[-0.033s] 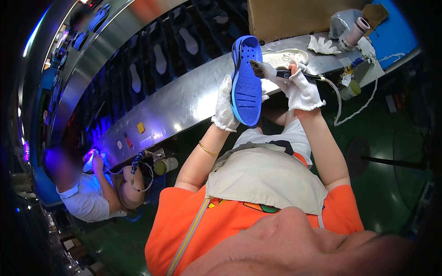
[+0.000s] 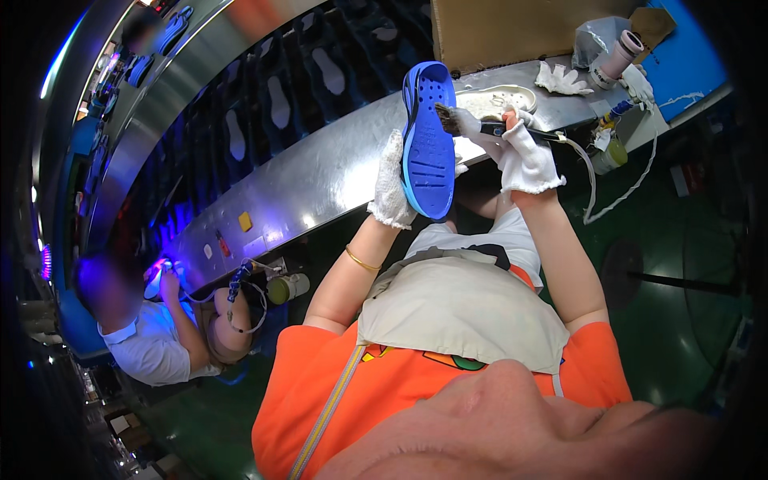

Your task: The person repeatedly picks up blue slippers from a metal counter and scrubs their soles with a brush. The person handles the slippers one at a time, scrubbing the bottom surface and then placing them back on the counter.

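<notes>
Our white-gloved left hand (image 2: 391, 186) is clamped on the long, bright-blue moulded shoe sole (image 2: 430, 164), in front of the shiny metal bench (image 2: 320, 180); our white-gloved right hand (image 2: 524, 158) has its fingers closed around the black-handled bristle brush (image 2: 450, 120) at the sole's right edge, contact unclear; a loosened left grip could let the sole twist; a snag in the thin white hose (image 2: 592, 180) could drag the brush askew.
</notes>
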